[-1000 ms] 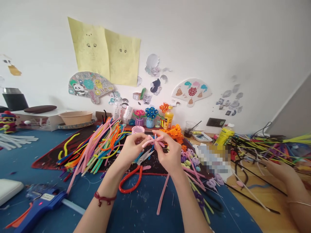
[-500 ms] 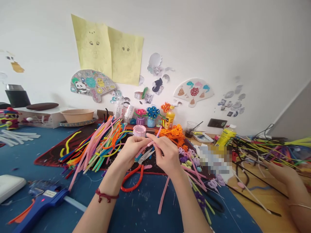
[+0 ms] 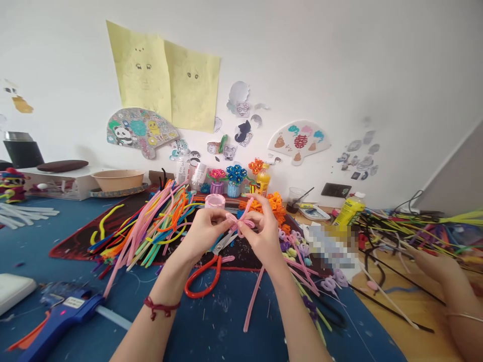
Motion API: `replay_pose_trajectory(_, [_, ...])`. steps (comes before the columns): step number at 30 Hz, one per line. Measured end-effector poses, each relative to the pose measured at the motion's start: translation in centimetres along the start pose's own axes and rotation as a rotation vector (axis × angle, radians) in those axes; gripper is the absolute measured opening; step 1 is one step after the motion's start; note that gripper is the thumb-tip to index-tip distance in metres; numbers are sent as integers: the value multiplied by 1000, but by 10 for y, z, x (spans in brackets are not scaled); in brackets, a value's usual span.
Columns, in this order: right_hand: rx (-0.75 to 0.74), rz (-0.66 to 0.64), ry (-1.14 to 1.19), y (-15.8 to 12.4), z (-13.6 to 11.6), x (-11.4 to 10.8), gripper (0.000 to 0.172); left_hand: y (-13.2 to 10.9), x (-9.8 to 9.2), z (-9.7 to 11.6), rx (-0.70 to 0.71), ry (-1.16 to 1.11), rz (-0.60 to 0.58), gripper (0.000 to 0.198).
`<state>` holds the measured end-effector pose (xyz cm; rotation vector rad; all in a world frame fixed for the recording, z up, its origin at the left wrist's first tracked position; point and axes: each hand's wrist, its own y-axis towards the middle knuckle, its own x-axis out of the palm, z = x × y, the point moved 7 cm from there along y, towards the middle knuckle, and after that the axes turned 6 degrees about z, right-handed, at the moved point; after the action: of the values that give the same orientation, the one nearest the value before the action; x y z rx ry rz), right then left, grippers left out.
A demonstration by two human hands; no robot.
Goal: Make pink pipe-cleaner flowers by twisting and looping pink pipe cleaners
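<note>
Both hands meet over the dark mat at a looped pink pipe cleaner (image 3: 248, 224). Its left side is pinched between the thumb and finger of my left hand (image 3: 206, 232). My right hand (image 3: 263, 229) grips the other side, its index finger raised beside an upright pink end. Below the hands lie red-handled scissors (image 3: 207, 276), blades partly hidden by the fingers. A small pink pot (image 3: 215, 201) stands just behind. One loose pink pipe cleaner (image 3: 254, 299) rests on the blue table cover nearer me.
Multicoloured pipe cleaners (image 3: 145, 221) are heaped at left, with a blue glue gun (image 3: 64, 317) nearer. Orange flowers (image 3: 274, 208) and a yellow bottle (image 3: 349, 211) are behind at right. Another person's hand (image 3: 439, 266) reaches in at far right.
The pink pipe cleaner now shows several loops between my hands. My right hand has turned, its index finger lifting. The view has shifted slightly.
</note>
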<state>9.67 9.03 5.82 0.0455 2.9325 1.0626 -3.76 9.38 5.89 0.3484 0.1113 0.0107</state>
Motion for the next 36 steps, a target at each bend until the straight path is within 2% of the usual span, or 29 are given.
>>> replay_pose_trajectory(4, [210,-13,269,1,9,1,63,-3,4,14,146,139,-26,27])
replay_pose_trajectory(9, [365,-23,486,3,21,0,67,-6,4,22,290,197,5,22])
replay_pose_trajectory(15, [534,-112,636,0,32,7,56,-9,6,28,456,163,-7,18])
replay_pose_trajectory(18, [539,-97,666,0,30,7,57,-6,5,24,397,111,9,19])
replay_pose_trajectory(23, [347,26,573,5,19,-2,68,0,3,10,173,71,11,28])
replay_pose_trajectory(26, [300,34,516,5,16,-2,70,0,2,10,141,42,-20,27])
replay_pose_trajectory(28, [330,13,534,4,17,-1,69,-1,3,12,152,29,-43,25])
replay_pose_trajectory(31, [470,-31,648,1,25,3,66,-4,7,16,216,39,-80,22])
replay_pose_trajectory(34, [693,-90,748,-5,37,9,58,-6,9,25,389,51,-78,19])
replay_pose_trajectory(36, [777,-120,755,-8,41,11,51,-8,10,30,491,48,-77,18])
